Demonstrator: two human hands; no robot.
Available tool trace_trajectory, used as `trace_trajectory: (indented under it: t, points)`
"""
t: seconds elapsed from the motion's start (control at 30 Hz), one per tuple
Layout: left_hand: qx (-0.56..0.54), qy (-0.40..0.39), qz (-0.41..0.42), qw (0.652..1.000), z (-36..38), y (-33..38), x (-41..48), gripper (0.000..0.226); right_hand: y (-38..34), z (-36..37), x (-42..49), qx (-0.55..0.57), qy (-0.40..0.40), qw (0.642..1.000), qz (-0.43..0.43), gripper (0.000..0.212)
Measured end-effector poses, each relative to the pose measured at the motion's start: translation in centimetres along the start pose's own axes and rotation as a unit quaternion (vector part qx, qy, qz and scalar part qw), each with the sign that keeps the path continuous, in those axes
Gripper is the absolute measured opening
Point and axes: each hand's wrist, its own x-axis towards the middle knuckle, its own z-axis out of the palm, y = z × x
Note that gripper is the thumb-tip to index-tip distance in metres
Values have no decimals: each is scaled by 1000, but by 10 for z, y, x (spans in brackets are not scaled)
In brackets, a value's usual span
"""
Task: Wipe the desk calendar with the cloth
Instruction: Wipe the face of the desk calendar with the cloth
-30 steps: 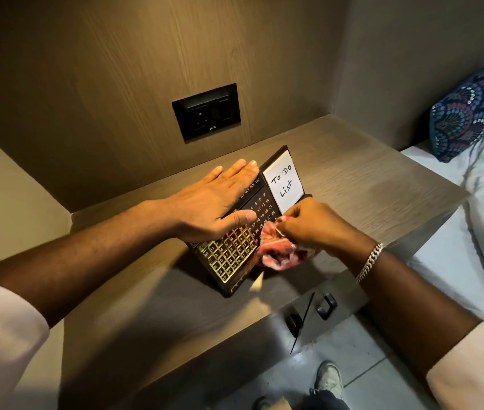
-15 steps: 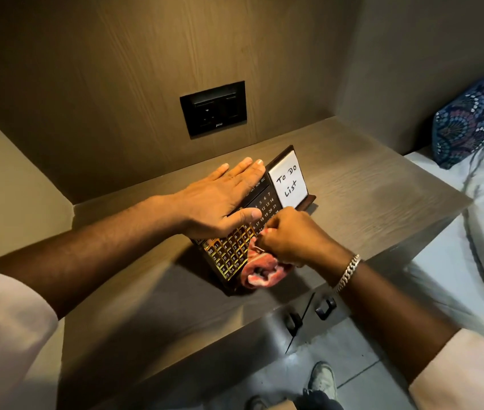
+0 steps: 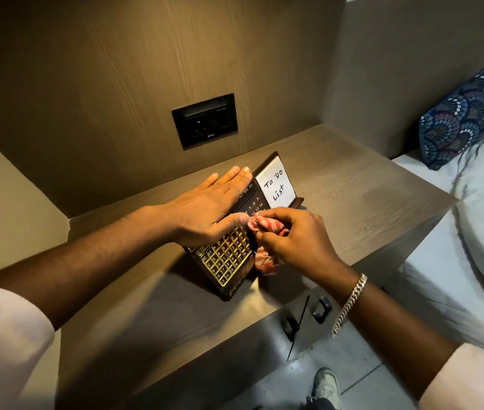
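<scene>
A dark wooden desk calendar [image 3: 228, 261] with a gold number grid stands tilted on the wooden desk [image 3: 353, 196]. A white "To Do List" note [image 3: 274, 184] sits at its right end. My left hand [image 3: 211, 208] lies flat over the calendar's top edge, thumb on its face, steadying it. My right hand [image 3: 294, 241] is closed around a bunched red-and-white cloth [image 3: 265, 226], pressed against the middle of the calendar's face. A lower fold of the cloth hangs beside the gold grid.
A black socket plate [image 3: 205, 119] is set in the wood wall behind. A bed with white sheets [image 3: 477, 232] and a patterned blue pillow [image 3: 456, 119] lies to the right. Black drawer handles [image 3: 322, 309] sit below the desk's front edge.
My right hand has carried the cloth up the calendar's face from near its lower edge to the middle. My left hand has stayed on the top.
</scene>
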Motion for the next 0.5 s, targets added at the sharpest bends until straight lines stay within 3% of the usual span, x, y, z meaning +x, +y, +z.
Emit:
trace_trajectory:
  t: [0.07,0.23,0.4,0.5]
  points:
    - [0,-1,3,1000,-1,1,1,84,-1,-8,0,19,17,999,-31,39]
    - [11,5,13,1000,-2,8,0,80,-7,-14,6,-49,128,988,-69,41]
    - [-8,8,1,1000,0,8,-3,82,-9,7,-11,-31,50,995,-85,40]
    - [-1,8,8,1000,-1,9,-3,83,-6,-2,-5,-11,58,996,-72,42]
